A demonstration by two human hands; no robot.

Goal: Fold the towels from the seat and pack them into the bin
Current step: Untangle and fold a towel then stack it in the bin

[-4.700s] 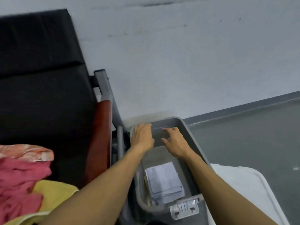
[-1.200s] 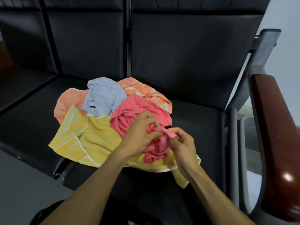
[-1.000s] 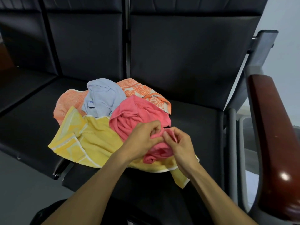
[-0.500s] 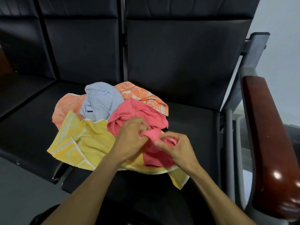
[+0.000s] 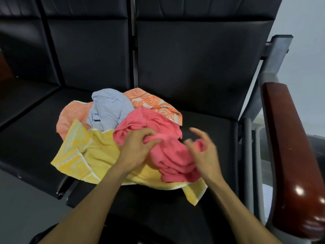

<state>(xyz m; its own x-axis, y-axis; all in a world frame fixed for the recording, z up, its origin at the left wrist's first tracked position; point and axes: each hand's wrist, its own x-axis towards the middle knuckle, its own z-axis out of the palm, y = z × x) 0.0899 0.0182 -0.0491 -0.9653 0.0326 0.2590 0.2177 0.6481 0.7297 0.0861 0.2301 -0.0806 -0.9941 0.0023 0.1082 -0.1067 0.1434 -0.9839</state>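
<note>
A heap of towels lies on the black seat [image 5: 209, 120]. The crumpled pink towel [image 5: 168, 155] is on top at the front, over a yellow towel [image 5: 95, 152]. Behind them are a light blue towel [image 5: 109, 108] and an orange patterned towel [image 5: 149, 101]. My left hand [image 5: 139, 147] pinches a fold of the pink towel near its middle. My right hand [image 5: 204, 154] is blurred at the pink towel's right end, with pink cloth caught between thumb and fingers and the index finger raised. Only the grey rim of the bin [image 5: 258, 138] shows, low at the right past the seat frame.
A brown wooden armrest [image 5: 290, 147] on a grey metal frame stands between the seat and the bin. Another black seat [image 5: 26, 106] adjoins on the left. The seat backs rise close behind the heap. Grey floor lies at lower left.
I went from the bin back to the seat heap. Over the last second both hands have worked along the pink towel; my right hand has swung rightward, drawing out its end.
</note>
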